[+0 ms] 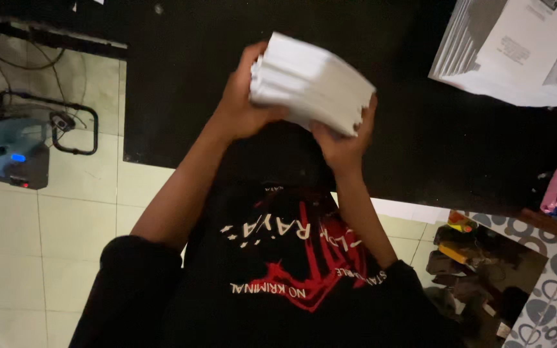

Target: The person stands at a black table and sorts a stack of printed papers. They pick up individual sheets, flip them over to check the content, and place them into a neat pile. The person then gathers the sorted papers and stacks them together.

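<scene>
Both hands, left hand (pixel 243 106) and right hand (pixel 343 142), clamp a thick white paper stack (pixel 311 84).

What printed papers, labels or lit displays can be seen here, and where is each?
Thick white paper stack: centre, held between left hand and right hand.
Printed white sheets pile: top right on black table.
Grey box device with blue light: left, on tiled floor.

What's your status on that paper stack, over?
Both hands, left and right, clamped on white paper stack. Held above black table. Nothing in the way.
</scene>
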